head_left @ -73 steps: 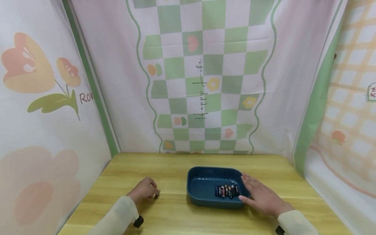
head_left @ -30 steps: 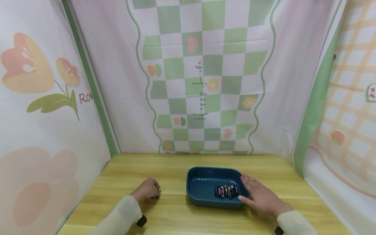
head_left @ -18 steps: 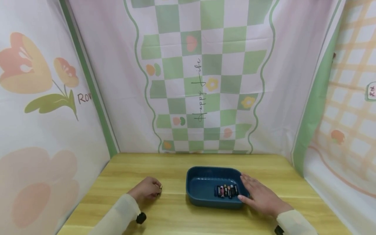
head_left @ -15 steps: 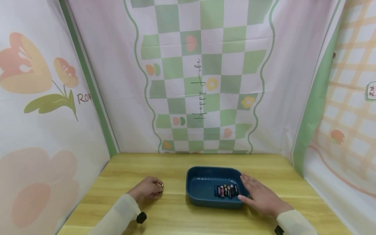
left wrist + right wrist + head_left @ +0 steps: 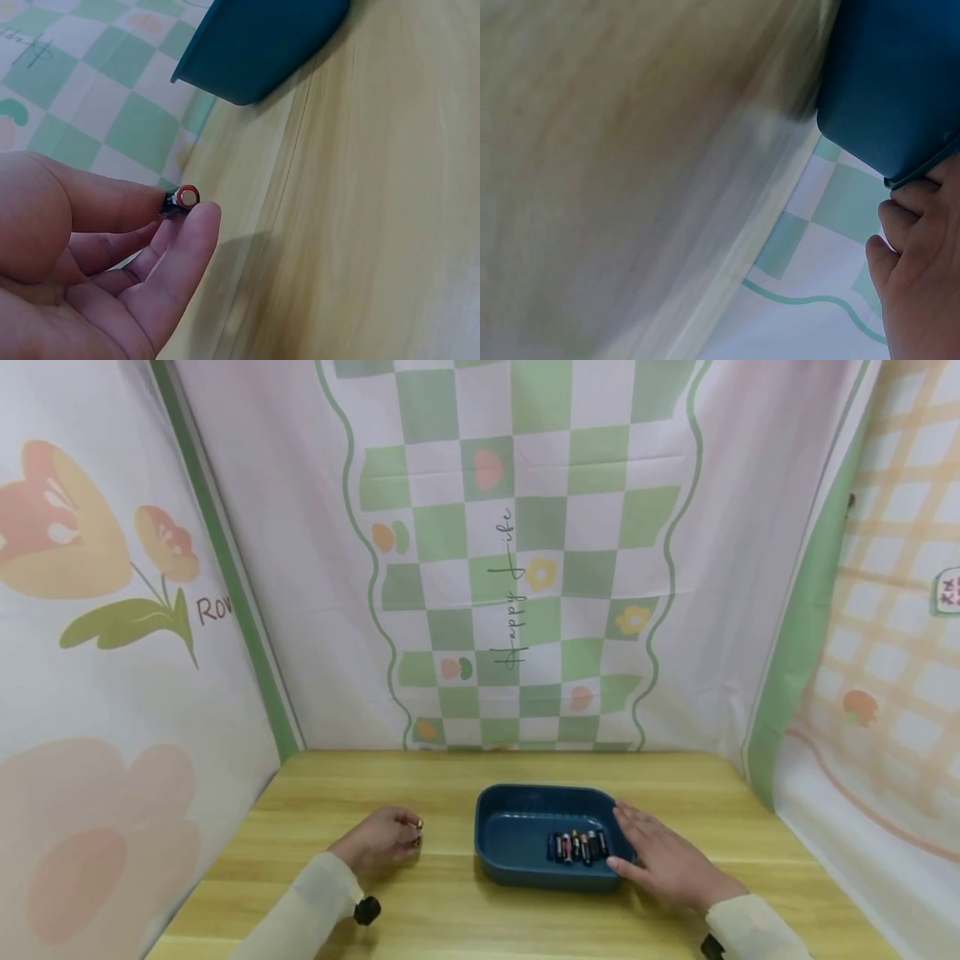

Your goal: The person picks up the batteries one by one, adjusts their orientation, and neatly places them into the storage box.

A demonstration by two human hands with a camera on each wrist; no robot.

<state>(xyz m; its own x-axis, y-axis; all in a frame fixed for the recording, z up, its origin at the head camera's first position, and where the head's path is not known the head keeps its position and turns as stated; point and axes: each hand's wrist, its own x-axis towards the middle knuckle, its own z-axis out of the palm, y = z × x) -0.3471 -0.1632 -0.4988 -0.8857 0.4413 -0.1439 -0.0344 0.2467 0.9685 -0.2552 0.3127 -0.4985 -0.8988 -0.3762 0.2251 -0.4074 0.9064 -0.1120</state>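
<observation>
My left hand (image 5: 381, 837) is raised above the table, left of the blue bin, and pinches a small battery (image 5: 181, 198) between thumb and fingers. A red ring circles the pale end of this battery, while its dark body is mostly hidden by the fingers. In the head view only small gold glints show at the fingertips. My right hand (image 5: 667, 860) rests on the right end of the dark blue plastic bin (image 5: 555, 880), fingers extended along the rim and thumb near its front corner. Inside the bin, several batteries (image 5: 576, 847) lie side by side at the right.
The bin stands on a light wooden table (image 5: 442, 927). Behind the table hangs a green and white checked cloth (image 5: 517, 610), with printed cloth walls on the left (image 5: 112, 693) and right (image 5: 892, 610). A black wrist device (image 5: 367, 910) sits at the left sleeve.
My left hand has picked the battery up off the table and shifted slightly right and up, turning it in the fingers. The right hand and the bin stay in place.
</observation>
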